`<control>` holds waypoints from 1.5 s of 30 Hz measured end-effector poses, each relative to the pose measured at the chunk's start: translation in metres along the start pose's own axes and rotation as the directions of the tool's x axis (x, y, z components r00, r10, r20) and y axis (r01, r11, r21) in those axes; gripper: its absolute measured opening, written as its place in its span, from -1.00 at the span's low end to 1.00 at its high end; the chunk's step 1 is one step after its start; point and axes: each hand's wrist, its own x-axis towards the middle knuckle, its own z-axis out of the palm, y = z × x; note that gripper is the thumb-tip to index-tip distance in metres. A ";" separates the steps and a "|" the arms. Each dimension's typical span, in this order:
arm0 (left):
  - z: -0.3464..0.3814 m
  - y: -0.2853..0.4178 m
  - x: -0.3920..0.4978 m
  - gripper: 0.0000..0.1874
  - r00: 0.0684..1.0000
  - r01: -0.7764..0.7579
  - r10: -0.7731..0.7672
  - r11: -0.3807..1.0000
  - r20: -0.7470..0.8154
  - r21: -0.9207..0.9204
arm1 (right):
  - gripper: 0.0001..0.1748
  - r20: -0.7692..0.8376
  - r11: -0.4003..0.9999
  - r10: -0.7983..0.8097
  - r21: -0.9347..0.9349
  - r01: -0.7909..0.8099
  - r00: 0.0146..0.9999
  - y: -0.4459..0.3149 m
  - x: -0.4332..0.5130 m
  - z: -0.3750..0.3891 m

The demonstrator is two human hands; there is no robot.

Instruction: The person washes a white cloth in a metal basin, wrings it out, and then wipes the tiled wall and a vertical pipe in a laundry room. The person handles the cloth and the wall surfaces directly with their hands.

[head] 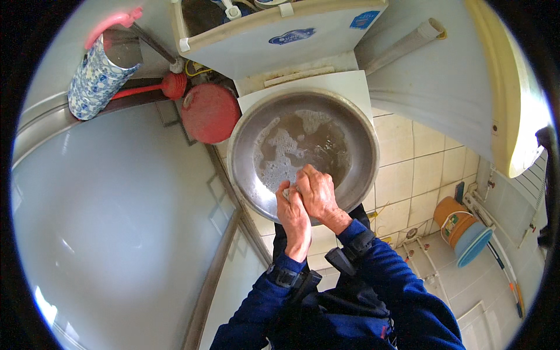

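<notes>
A round stainless-steel basin (pixel 239 148) holds murky water (pixel 321 151) with patches of white suds (pixel 282 151). Over its near rim, my left hand (pixel 294 214) and my right hand (pixel 318 192) are pressed together. Between them a small bit of whitish wet cloth (pixel 287 191) shows; most of it is hidden by the fingers. The fingers of both hands are curled around it, above the suds at the near side of the water.
The basin rests on a white ledge (pixel 365 94) before an open-lidded white appliance (pixel 280 48). A red round lid or stool (pixel 211 113) and a red plunger (pixel 174 86) stand left. A glass door (pixel 118 197) is further left; stacked buckets (pixel 459 225) are right.
</notes>
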 end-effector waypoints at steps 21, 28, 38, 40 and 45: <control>-0.086 0.109 -0.034 -0.53 0.982 -0.046 0.103 0.945 0.160 -0.325 | -0.44 0.267 0.375 0.488 0.796 -0.475 0.831 -0.062 0.011 -0.082; -0.121 0.160 -0.100 -0.38 0.815 -0.266 0.339 0.940 0.471 -0.215 | -0.62 0.265 0.357 0.402 0.836 -0.417 0.876 -0.183 -0.018 -0.127; -0.155 0.186 -0.209 -0.23 0.779 -0.053 0.414 0.792 0.472 -0.608 | -0.71 0.288 0.352 0.098 0.885 -0.304 0.953 -0.254 -0.048 -0.223; -0.150 0.188 -0.235 -0.25 0.786 -0.013 0.392 0.783 0.478 -0.622 | -0.71 0.271 0.403 0.042 0.876 -0.265 0.962 -0.266 -0.055 -0.243; -0.142 0.192 -0.288 -0.38 0.693 -0.208 0.547 0.775 0.470 -0.597 | -0.68 0.276 0.530 -0.217 0.839 -0.124 0.936 -0.276 -0.079 -0.294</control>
